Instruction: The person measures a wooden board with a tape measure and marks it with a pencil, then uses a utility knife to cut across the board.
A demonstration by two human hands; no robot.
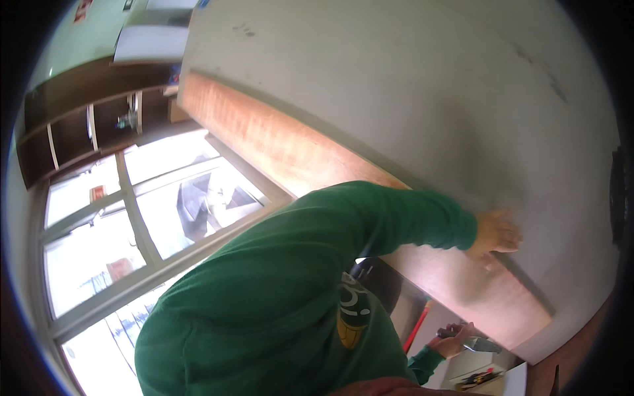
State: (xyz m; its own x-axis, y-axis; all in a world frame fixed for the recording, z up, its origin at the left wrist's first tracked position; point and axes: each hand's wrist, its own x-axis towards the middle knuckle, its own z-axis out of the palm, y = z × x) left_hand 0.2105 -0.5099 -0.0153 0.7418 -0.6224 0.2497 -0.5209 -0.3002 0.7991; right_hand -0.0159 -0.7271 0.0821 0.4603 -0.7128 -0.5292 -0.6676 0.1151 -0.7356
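A long, light wooden board runs diagonally along a large pale grey panel. My left hand lies over the board's edge near its lower end, with the fingers stretched onto the grey panel and the thumb on the wood side. Lower down, by the board's near end, my right hand is closed around a hand tool with a dark handle and a flat grey head. Blur hides whether this is a scraper or a brush. Both arms wear green sleeves.
Below my right hand, an open white box or drawer holds several small tools. A red bar stands beside it. To the left are a bright window and dark wooden shelves.
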